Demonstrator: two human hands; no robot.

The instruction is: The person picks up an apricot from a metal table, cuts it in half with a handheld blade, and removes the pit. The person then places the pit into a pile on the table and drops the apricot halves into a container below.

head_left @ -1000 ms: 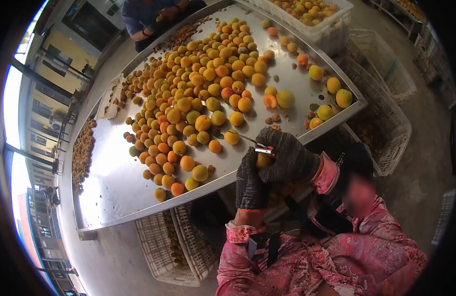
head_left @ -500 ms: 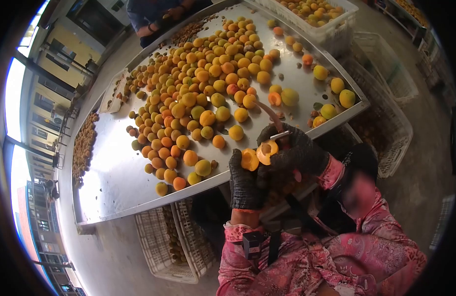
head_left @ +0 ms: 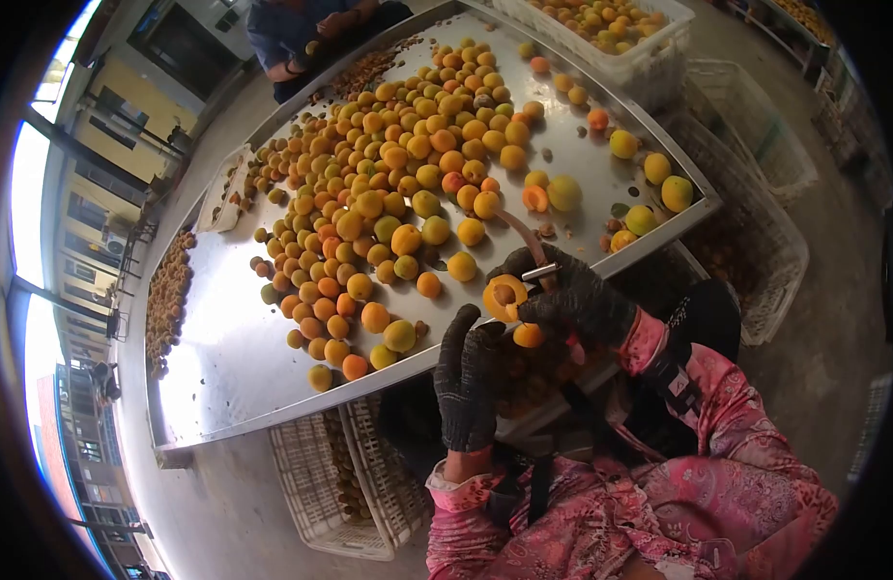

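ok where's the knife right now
In the head view, the knife is right of centre in the right hand, beside the cut fruit half, its blade seen against the metal table.

1. Surface [head_left: 229, 377]: smooth sheet metal, glossy where light strikes.
2. Left hand [head_left: 465, 387], right hand [head_left: 587, 302]: gloved in rough, matt knit.
3. Knife blade [head_left: 522, 238]: dull metal; collar [head_left: 539, 273] shiny.
4. Sleeve [head_left: 751, 416]: matt cloth.
5. Crate [head_left: 649, 70]: matt plastic.

Room over left tabletop [head_left: 219, 362], apricots [head_left: 369, 204] blocking the middle
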